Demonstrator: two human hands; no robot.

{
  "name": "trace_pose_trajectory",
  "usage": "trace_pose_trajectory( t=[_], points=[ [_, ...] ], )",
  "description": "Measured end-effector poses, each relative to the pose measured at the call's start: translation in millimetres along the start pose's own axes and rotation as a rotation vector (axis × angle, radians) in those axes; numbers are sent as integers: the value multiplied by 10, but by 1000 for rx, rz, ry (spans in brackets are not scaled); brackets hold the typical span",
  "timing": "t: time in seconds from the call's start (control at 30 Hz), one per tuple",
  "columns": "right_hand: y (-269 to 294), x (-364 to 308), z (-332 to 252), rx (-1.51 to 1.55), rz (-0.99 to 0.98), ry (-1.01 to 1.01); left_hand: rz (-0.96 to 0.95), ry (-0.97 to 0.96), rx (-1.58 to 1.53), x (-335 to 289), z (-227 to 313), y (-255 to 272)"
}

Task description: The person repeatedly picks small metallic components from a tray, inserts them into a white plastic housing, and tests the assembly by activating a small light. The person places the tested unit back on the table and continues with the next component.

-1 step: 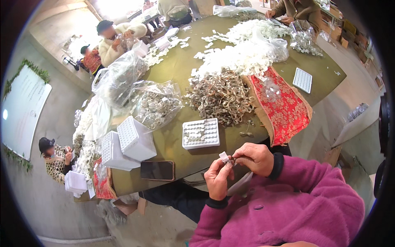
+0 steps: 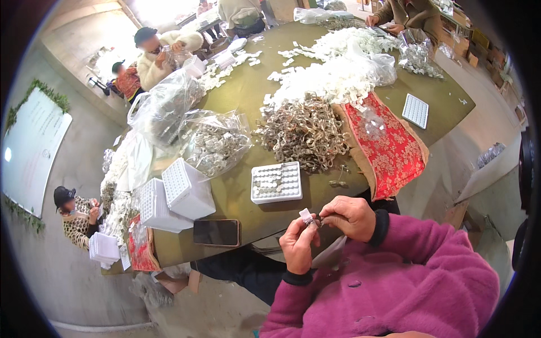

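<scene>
Grey wall (image 2: 84, 158) beyond cluttered olive table (image 2: 253, 73)

Phone (image 2: 217, 232): 1
Tall tray stacks (image 2: 195, 200): 2, just left of the phone and beyond it
Single trays (image 2: 415, 111): 2, beyond the phone to its right
Red patterned cloths (image 2: 389, 152): 2, one each side of the phone
Whiteboard (image 2: 38, 146): 1, far left of the phone
Wearer's hands (image 2: 350, 218): 2, right of the phone
White piece (image 2: 306, 214): 1, in the fingers
</scene>
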State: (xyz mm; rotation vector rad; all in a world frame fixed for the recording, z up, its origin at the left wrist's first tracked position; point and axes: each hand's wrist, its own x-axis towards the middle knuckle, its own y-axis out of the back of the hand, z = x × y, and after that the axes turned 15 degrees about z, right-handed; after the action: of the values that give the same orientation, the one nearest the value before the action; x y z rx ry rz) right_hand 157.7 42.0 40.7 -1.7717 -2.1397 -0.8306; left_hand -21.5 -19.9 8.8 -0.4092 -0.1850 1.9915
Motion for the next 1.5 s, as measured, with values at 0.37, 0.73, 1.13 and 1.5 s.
trace_pose_trajectory(
  t=[0.37,0.73,1.13,1.5],
  points=[
    [59,-89,-159,180,-73,-621,-3,-69,-74,-150,58,-128],
    [8,-134,-130,579,-32,-719,34,-77,-111,-221,52,-90],
    [-204,12,107,562,-123,-963,71,-447,339,0,-49,68],
    [-78,110,136,397,-192,-870,-123,-283,135,166,58,-41]
  ],
)
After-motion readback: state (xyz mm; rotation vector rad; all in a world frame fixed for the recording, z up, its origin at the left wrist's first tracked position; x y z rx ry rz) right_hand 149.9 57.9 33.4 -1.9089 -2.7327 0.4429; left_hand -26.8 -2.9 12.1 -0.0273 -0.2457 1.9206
